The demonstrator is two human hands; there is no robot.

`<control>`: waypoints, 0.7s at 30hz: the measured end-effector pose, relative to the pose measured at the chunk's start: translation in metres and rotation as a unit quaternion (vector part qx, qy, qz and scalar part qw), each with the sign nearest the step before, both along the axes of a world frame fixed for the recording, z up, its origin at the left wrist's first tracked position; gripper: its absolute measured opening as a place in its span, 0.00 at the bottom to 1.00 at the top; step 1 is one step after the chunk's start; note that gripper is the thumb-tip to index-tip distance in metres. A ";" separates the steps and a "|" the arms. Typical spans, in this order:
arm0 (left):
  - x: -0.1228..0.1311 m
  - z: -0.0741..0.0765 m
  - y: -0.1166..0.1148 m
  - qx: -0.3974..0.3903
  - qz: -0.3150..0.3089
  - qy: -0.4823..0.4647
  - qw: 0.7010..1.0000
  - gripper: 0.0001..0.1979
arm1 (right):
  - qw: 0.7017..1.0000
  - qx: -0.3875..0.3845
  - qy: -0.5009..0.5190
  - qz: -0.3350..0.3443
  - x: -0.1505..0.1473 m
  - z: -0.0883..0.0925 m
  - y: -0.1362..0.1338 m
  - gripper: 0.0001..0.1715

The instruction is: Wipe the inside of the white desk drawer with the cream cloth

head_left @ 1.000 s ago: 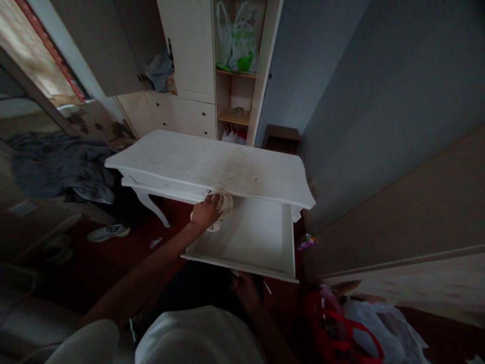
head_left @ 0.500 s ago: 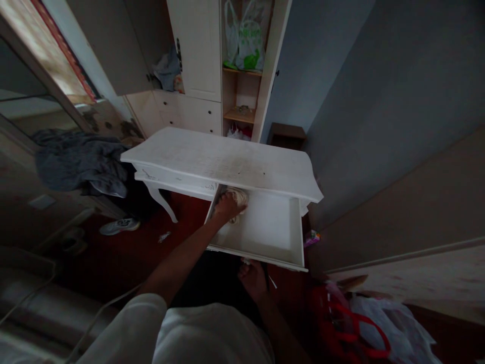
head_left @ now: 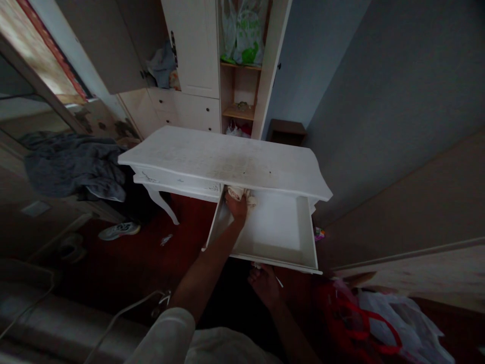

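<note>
A white table (head_left: 212, 154) with curved legs stands before me, its right drawer (head_left: 280, 250) pulled out. My left hand (head_left: 237, 205) reaches into the back left corner of the drawer and is closed on a crumpled light cloth (head_left: 242, 194), pressed against the drawer's inside. My right hand (head_left: 264, 283) is below the drawer's front edge with fingers curled at the front panel; what it grips is hidden.
A wardrobe (head_left: 197, 60) with open shelves and plastic bags (head_left: 242, 35) stands behind the table. Grey clothing (head_left: 71, 164) is piled at the left, a shoe (head_left: 119, 230) lies on the red floor. Red-handled bags (head_left: 364, 323) sit at lower right beside a wall.
My left hand with the cloth moved from the drawer's left rim to deeper inside, at the back under the tabletop. The view shifted slightly right.
</note>
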State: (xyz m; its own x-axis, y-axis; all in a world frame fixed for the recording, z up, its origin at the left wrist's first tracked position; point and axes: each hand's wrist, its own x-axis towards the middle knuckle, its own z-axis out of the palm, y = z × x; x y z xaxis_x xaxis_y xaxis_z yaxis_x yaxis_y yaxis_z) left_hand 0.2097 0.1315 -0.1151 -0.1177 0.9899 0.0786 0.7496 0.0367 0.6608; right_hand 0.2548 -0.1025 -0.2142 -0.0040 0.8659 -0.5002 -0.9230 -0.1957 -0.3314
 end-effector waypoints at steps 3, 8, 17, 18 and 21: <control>0.016 0.003 0.008 0.014 0.056 -0.086 0.995 0.38 | 1.000 0.003 -0.019 -0.002 0.001 0.000 -0.001 0.12; 0.040 0.005 0.019 0.022 0.061 -0.110 0.992 0.43 | 1.000 0.007 -0.025 -0.010 -0.001 0.001 0.000 0.11; 0.094 -0.002 0.010 0.010 0.082 -0.161 0.983 0.45 | 1.000 0.004 -0.018 -0.015 -0.003 -0.002 -0.002 0.12; 0.102 -0.004 0.008 0.009 0.081 -0.173 0.982 0.46 | 1.000 0.004 -0.017 -0.013 -0.003 -0.004 -0.002 0.12; 0.126 -0.010 -0.001 0.008 0.071 -0.197 0.978 0.46 | 1.000 0.009 -0.014 -0.018 -0.005 -0.009 -0.002 0.13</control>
